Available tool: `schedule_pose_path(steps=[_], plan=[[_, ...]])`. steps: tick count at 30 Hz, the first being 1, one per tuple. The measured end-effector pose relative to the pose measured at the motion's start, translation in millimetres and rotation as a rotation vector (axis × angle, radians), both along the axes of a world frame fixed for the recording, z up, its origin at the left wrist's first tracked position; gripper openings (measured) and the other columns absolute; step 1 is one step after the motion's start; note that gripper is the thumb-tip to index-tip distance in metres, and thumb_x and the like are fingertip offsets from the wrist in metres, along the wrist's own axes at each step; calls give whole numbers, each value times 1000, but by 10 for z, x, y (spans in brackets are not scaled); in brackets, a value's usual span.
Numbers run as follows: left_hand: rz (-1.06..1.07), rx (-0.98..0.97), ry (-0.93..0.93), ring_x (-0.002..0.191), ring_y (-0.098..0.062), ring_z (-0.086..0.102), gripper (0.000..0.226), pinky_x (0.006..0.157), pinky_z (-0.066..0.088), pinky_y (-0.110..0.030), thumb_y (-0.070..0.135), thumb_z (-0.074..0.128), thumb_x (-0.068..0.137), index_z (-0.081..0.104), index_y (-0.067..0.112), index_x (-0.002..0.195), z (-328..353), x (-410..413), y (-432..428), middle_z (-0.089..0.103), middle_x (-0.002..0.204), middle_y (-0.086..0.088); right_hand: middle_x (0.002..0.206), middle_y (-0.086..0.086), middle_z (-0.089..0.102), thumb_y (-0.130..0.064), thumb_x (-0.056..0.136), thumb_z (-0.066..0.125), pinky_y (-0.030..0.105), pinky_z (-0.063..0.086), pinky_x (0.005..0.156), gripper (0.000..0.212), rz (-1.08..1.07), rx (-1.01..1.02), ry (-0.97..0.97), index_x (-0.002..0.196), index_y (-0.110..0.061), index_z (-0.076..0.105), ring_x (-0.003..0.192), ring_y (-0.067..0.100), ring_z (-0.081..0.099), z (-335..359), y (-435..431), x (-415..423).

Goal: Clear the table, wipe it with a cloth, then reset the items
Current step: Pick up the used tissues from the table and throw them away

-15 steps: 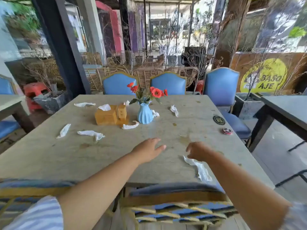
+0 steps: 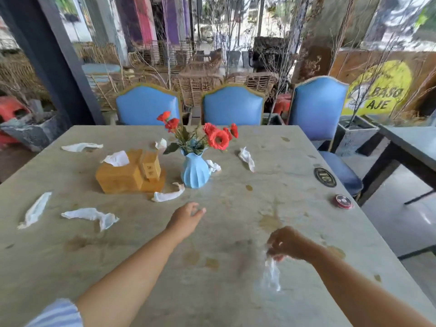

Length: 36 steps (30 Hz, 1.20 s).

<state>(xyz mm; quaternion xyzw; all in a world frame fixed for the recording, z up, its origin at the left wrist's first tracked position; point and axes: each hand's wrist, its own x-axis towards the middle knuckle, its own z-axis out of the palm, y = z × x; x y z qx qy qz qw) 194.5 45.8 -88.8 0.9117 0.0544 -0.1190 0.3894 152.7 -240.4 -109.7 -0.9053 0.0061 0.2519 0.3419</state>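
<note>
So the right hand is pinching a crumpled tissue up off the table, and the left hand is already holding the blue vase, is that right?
Not quite. The head view shows the left hand open and empty above the table, short of the blue vase and not touching it. The rest holds: the right hand is pinching a crumpled tissue up off the table.
</note>
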Motion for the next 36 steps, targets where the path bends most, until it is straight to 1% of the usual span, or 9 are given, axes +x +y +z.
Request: schedule_pose_path(steps=[6, 10, 15, 18, 20, 22, 26, 31, 36], plan=[[221, 40, -73, 119, -31, 52, 42, 93, 41, -33, 23, 56, 92, 50, 13, 132, -213, 737, 441, 55, 132, -14, 62, 9, 66, 8, 76, 69, 25, 57, 57, 23, -295, 437, 4, 87, -12, 64, 55, 18, 67, 7, 336, 382], [201, 233, -13, 119, -34, 51, 49, 98, 43, -39, 44, 55, 90, 52, 20, 133, -490, 1065, 603, 56, 129, -17, 73, 16, 71, 5, 82, 64, 25, 58, 67, 15, -396, 528, 70, 93, -4, 68, 67, 20, 71, -142, 433, 542], [331, 225, -88, 95, -34, 62, 39, 77, 45, -33, 44, 61, 86, 73, 9, 98, -659, 1091, 592, 71, 97, -18, 71, 17, 69, 2, 88, 55, 28, 59, 70, 13, -540, 711, 140, 85, 2, 68, 71, 27, 69, -230, 397, 524], [402, 89, -95, 86, -31, 66, 15, 70, 44, -31, 17, 70, 82, 75, 4, 88, -677, 995, 533, 73, 92, -17, 79, 16, 71, -2, 84, 64, 29, 58, 80, 7, -490, 702, 128, 86, 2, 70, 81, 26, 68, -224, 271, 446], [374, 23, -91, 81, -27, 65, 10, 67, 44, -27, 9, 72, 78, 75, 2, 85, -638, 886, 422, 74, 90, -15, 89, 15, 72, -3, 79, 70, 25, 57, 78, 9, -475, 687, 109, 88, -1, 72, 84, 22, 67, -182, 166, 369], [310, -70, -127, 73, -18, 61, 10, 57, 42, -17, 8, 75, 75, 75, 2, 83, -510, 749, 215, 74, 80, -7, 83, 11, 71, -1, 75, 72, 21, 56, 70, 8, -503, 706, 68, 83, -3, 72, 77, 17, 67, -96, 30, 281], [152, -221, -177, 55, 7, 57, 16, 50, 38, 0, 8, 78, 72, 70, 20, 67, -77, 453, -457, 58, 45, 26, 74, 10, 65, 5, 75, 70, 17, 55, 61, 7, -576, 739, -31, 77, -2, 68, 62, 10, 64, 161, -378, 68], [-112, -278, -203, 57, 0, 54, 26, 53, 39, -3, 6, 78, 72, 63, 27, 68, 354, 132, -1592, 61, 64, 9, 72, 8, 65, 3, 78, 69, 15, 54, 57, 8, -616, 680, -120, 75, -4, 68, 60, 11, 60, 418, -1247, -327], [-308, -166, -217, 49, 9, 51, 17, 55, 36, -5, 4, 72, 74, 67, 21, 74, 422, -237, -2891, 60, 63, 6, 63, 3, 62, -4, 80, 69, 19, 53, 54, 4, -590, 516, -168, 78, -7, 69, 53, 8, 58, 505, -2432, -772]])
